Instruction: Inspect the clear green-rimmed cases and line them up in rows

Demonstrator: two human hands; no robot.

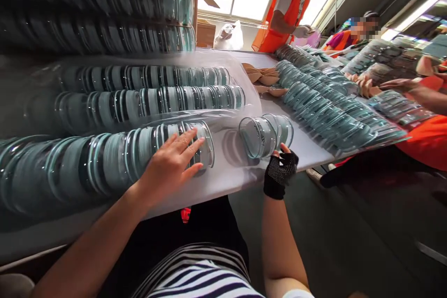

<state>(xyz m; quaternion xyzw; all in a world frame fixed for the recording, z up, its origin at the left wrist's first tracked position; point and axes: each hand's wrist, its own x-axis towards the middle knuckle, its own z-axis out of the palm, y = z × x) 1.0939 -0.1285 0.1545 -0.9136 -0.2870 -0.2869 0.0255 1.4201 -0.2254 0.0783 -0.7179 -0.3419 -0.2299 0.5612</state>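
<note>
My left hand [172, 160], bare, lies flat with fingers stretched out on the near end of a long row of round glass discs [104, 160] inside a clear plastic sleeve. My right hand [280, 171], in a black fingerless mesh glove, rests at the table's near edge, its fingers curled up against a short separate stack of glass discs [266, 135]. That short stack lies on its side, a gap apart from the long row.
More sleeved rows of discs [150, 95] fill the white table [230, 177] on the left, with stacks above. Overlapping discs [328, 107] run along the right. Tan paper pieces [263, 77] lie at the back. People in orange vests [284, 14] work nearby.
</note>
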